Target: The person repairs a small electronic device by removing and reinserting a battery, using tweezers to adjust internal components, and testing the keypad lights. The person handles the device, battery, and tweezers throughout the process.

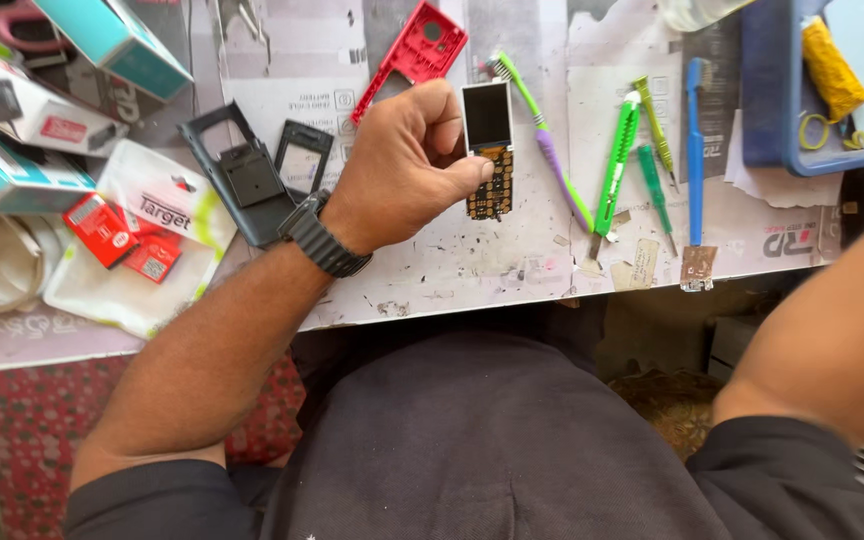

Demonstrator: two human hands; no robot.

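My left hand (407,165) is closed around the left edge of a bare phone circuit board (489,150), which has a dark screen on top and a gold keypad grid below. It holds the board just above the paper-covered table (452,270). A black watch is on that wrist. My right forearm crosses the lower right; the right hand itself is out of view. A red phone frame (414,55) lies beyond the hand. Two black phone covers (252,175) lie to its left.
Right of the board lie a green and purple toothbrush (542,135), a green cutter (617,160), green screwdrivers (657,150) and a blue toothbrush (694,140). A blue tray (767,110) stands at the back right. Boxes (22,105) and red packets (117,235) crowd the left.
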